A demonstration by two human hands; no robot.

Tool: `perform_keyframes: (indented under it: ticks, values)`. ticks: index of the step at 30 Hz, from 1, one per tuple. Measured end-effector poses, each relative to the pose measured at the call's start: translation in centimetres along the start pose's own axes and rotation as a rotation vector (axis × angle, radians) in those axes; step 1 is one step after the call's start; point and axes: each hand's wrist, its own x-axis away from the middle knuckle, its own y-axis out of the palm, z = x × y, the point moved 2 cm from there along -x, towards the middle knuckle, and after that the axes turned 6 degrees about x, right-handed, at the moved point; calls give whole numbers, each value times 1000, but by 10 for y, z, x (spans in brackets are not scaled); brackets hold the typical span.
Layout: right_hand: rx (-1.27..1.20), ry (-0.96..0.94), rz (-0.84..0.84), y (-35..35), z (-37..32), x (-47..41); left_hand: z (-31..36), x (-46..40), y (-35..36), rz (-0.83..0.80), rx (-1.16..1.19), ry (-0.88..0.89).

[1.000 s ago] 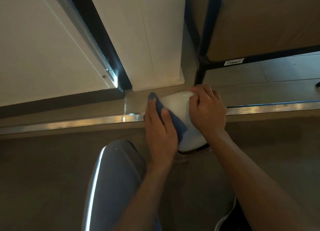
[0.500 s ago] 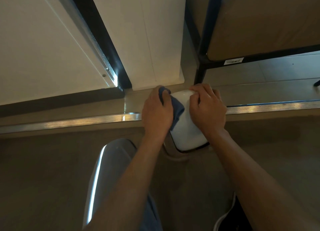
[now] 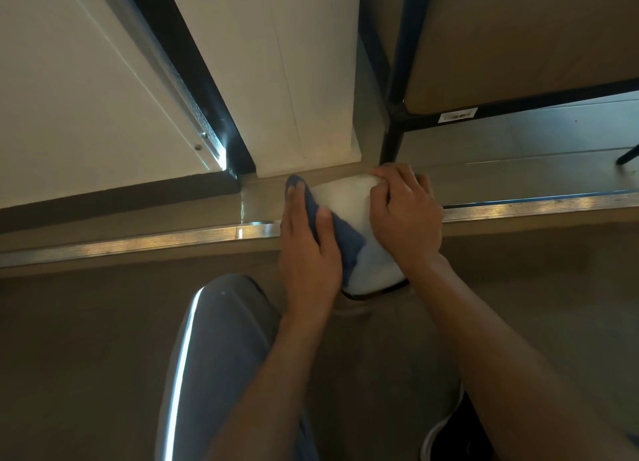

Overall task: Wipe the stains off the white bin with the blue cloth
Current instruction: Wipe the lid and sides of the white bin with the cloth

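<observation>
The white bin [image 3: 349,204] lies tipped on the floor between my hands, its smooth side facing up and a dark rim showing at its near end. My left hand [image 3: 307,253] presses the blue cloth [image 3: 347,242] flat against the bin's left side, fingers spread over the cloth. My right hand [image 3: 404,215] grips the bin's right edge and far corner, fingers curled over it. Any stains on the bin are too faint to tell.
A metal floor strip [image 3: 138,241] runs left to right under the bin. A white door panel [image 3: 294,80] stands just behind. A black-framed shelf leg [image 3: 392,139] is at the right. My knee in grey trousers [image 3: 214,339] sits close to the left forearm.
My left hand has slid with the cloth back down the bin's side toward me, after reaching its far corner half a second ago. The right hand has kept its hold.
</observation>
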Motion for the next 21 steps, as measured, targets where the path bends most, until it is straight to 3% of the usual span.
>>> perform_keyframes:
  ticks: [3,9,13,16,18,21]
  values:
    - [-8,-7,6,0,0,2,9,-7,0,50,8,2]
    - [7,-22,-15,0,1,0,-16,69,5,-66,-230,140]
    - [3,-28,-13,0,1,1,2,9,0,-62,-208,130]
    - [39,-46,-8,1,1,1,33,-48,9,-161,-454,158]
    - [70,-79,-7,0,2,1,46,-56,20,-230,-577,288]
    - [59,-73,-21,0,1,1,37,-37,14,-277,-496,482]
